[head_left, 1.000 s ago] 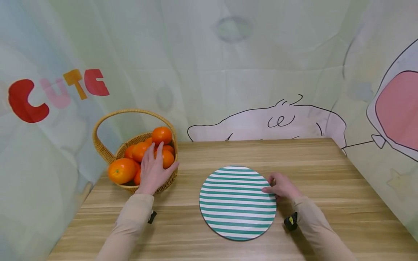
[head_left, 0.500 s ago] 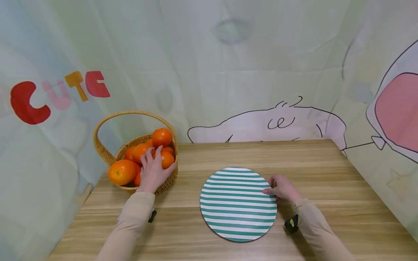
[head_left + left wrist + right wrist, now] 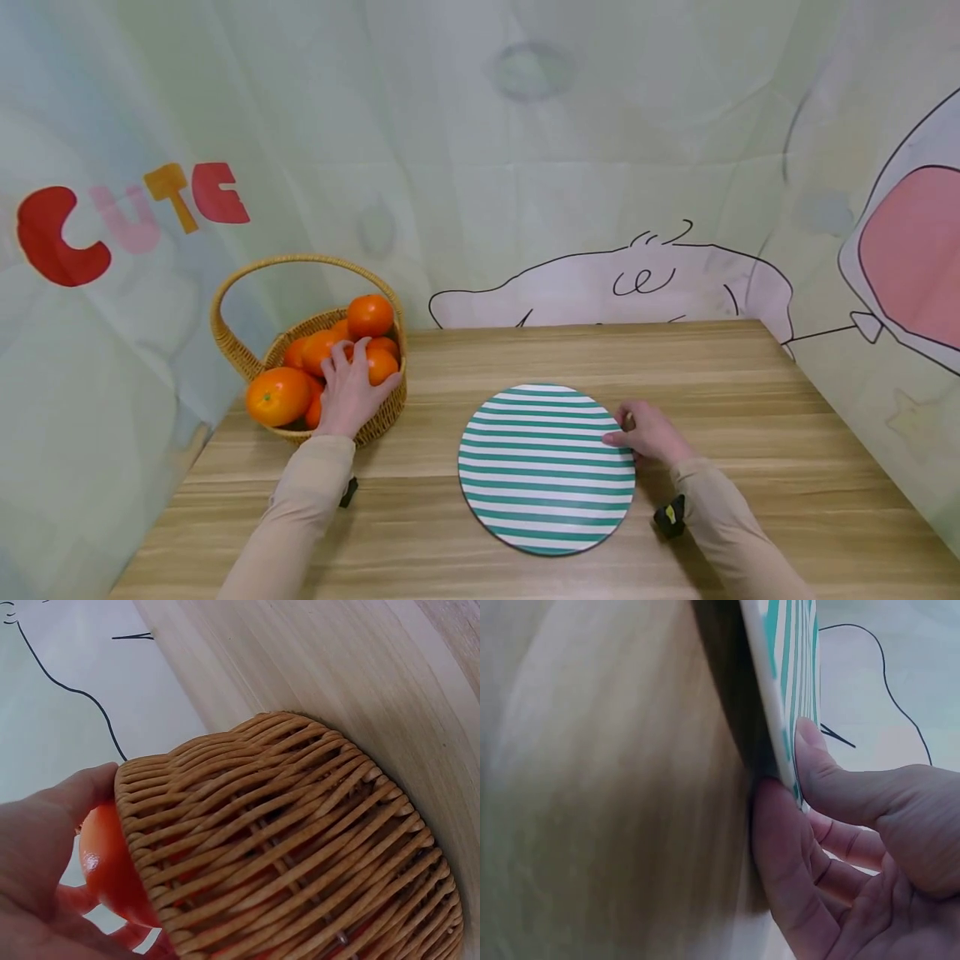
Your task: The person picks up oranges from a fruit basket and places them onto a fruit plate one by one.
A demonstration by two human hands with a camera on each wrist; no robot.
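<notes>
A wicker basket [image 3: 388, 415] full of orange fruits stands at the left of the table. My left hand [image 3: 348, 398] reaches over its near right side, fingers curled round an orange fruit [image 3: 381, 365] inside. In the left wrist view the thumb lies at the rim of the basket [image 3: 300, 817], with the fruit [image 3: 109, 862] between thumb and fingers. At the right edge of a round board [image 3: 547, 475] with green and white stripes, my right hand [image 3: 651, 435] pinches the rim. In the right wrist view the thumb is on the striped face [image 3: 786, 667] and a finger underneath.
The basket's tall handle [image 3: 311, 260] arches up behind the fruits. Another fruit [image 3: 369, 316] sits high at the back of the pile. A printed cloth [image 3: 480, 208] hangs behind and beside the wooden table [image 3: 712, 367].
My left hand's fingers have drawn back from the upper fruit and curled lower, round the fruit near the basket's right side. The right hand and board have stayed in place.
</notes>
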